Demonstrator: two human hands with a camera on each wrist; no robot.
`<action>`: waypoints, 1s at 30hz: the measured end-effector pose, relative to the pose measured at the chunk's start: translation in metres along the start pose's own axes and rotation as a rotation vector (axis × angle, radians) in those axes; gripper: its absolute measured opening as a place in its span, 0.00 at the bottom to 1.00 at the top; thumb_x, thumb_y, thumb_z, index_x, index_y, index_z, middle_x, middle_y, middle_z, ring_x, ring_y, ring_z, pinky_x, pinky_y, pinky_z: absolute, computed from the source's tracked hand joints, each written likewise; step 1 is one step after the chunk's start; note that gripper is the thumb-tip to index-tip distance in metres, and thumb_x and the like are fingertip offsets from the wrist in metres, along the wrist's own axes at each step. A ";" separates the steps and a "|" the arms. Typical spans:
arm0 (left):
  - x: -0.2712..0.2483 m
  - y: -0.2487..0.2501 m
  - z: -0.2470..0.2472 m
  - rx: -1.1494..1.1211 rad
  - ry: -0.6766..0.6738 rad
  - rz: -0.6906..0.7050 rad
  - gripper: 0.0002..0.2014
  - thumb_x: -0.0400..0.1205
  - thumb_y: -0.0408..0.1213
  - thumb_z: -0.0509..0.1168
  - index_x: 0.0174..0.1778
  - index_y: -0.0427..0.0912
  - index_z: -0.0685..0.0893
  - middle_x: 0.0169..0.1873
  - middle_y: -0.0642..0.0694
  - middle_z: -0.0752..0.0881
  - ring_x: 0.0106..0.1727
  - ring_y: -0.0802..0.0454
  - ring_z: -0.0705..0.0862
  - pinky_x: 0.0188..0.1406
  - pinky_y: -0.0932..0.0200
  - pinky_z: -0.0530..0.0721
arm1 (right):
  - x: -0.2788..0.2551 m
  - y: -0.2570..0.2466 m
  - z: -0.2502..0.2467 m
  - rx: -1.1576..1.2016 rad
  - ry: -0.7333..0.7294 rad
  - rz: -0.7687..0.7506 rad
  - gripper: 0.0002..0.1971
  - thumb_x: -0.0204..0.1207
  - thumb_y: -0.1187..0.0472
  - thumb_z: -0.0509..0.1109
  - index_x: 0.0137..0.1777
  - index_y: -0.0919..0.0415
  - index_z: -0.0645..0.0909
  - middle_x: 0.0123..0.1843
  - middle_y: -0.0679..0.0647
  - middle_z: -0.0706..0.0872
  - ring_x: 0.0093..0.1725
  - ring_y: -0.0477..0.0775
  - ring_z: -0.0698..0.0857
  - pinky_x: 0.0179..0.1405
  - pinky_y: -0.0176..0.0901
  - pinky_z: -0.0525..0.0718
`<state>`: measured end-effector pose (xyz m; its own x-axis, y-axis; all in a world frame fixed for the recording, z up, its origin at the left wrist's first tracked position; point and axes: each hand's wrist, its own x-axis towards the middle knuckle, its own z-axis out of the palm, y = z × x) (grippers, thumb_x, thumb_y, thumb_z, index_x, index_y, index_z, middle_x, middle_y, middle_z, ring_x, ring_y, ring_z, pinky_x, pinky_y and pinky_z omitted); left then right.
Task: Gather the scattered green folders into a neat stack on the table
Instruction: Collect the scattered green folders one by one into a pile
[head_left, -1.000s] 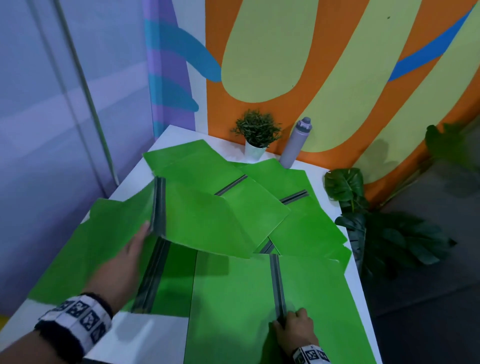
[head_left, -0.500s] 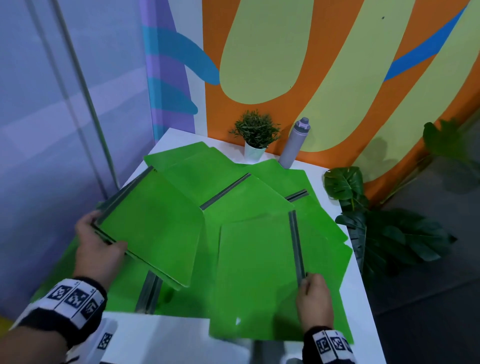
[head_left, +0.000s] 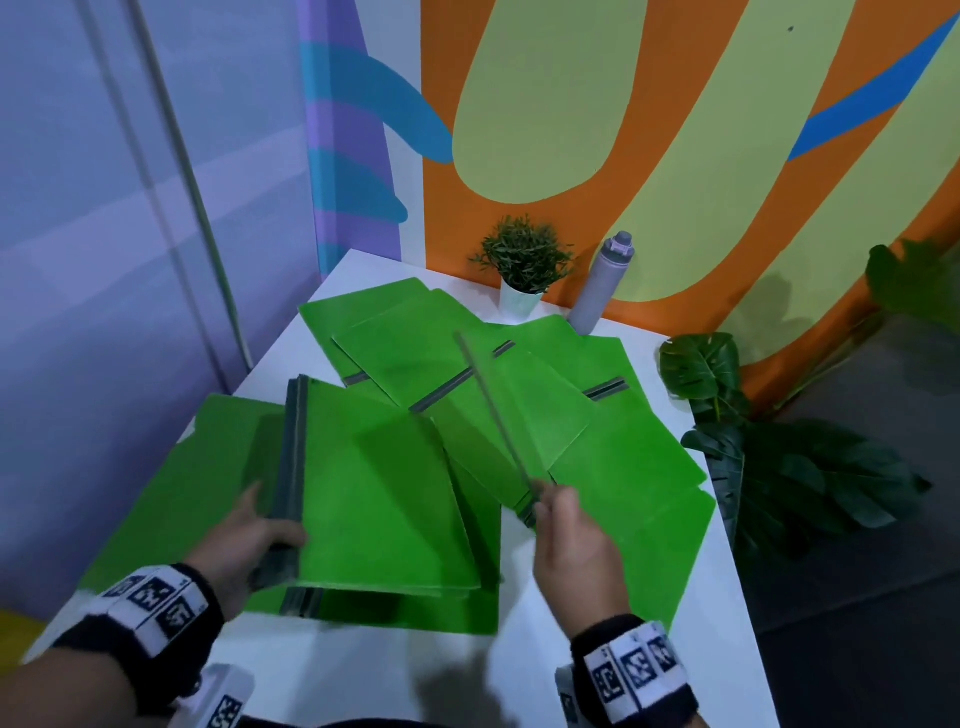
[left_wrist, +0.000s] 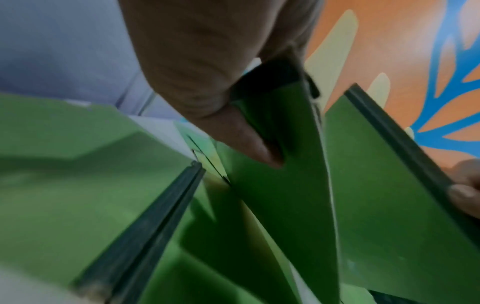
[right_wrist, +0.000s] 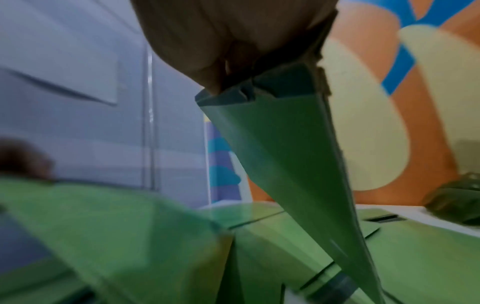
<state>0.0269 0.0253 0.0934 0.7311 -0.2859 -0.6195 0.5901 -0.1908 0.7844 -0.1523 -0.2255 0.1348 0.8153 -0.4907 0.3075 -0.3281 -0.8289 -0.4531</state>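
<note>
Several green folders with dark grey spines lie fanned over the white table (head_left: 363, 670). My left hand (head_left: 260, 535) grips the spine end of a closed folder (head_left: 379, 493) that lies over other folders at the near left; in the left wrist view the thumb (left_wrist: 241, 139) presses on its green cover (left_wrist: 280, 195). My right hand (head_left: 558, 512) pinches the spine end of another folder (head_left: 493, 415), held tilted on edge above the pile, just right of the left one. The right wrist view shows that spine (right_wrist: 259, 86) in the fingers, with the cover (right_wrist: 285, 164) hanging down.
A small potted plant (head_left: 522, 265) and a grey bottle (head_left: 602, 283) stand at the table's far edge against the painted wall. A large leafy plant (head_left: 779, 467) stands on the floor to the right. A purple wall runs along the left.
My left hand has swung its folder round so the spine runs away from me and brought it lower. My right hand has lifted its folder off the pile onto its edge, toward the left one.
</note>
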 end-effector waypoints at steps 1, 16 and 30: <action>-0.002 -0.004 0.006 0.000 -0.042 -0.032 0.37 0.72 0.23 0.69 0.78 0.40 0.64 0.46 0.36 0.80 0.41 0.39 0.80 0.35 0.47 0.81 | -0.005 -0.002 0.012 -0.034 -0.077 -0.058 0.08 0.82 0.56 0.59 0.52 0.59 0.75 0.28 0.48 0.83 0.20 0.39 0.73 0.14 0.19 0.61; -0.013 0.003 0.072 0.266 -0.033 0.121 0.12 0.75 0.34 0.73 0.48 0.37 0.77 0.51 0.37 0.84 0.58 0.40 0.81 0.69 0.41 0.73 | -0.034 0.020 0.055 0.045 -0.465 -0.163 0.22 0.82 0.51 0.58 0.75 0.44 0.65 0.80 0.38 0.63 0.76 0.39 0.61 0.79 0.41 0.58; 0.013 0.011 0.077 0.605 -0.167 0.391 0.29 0.79 0.63 0.50 0.67 0.47 0.75 0.59 0.51 0.80 0.65 0.48 0.78 0.69 0.47 0.74 | 0.002 0.063 0.009 0.872 -0.092 0.751 0.41 0.75 0.58 0.72 0.82 0.63 0.51 0.84 0.60 0.54 0.82 0.57 0.57 0.79 0.56 0.58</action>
<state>0.0169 -0.0527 0.0964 0.7589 -0.5689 -0.3168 -0.0297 -0.5162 0.8560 -0.1666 -0.2766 0.0992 0.5978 -0.7306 -0.3298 -0.3325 0.1484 -0.9314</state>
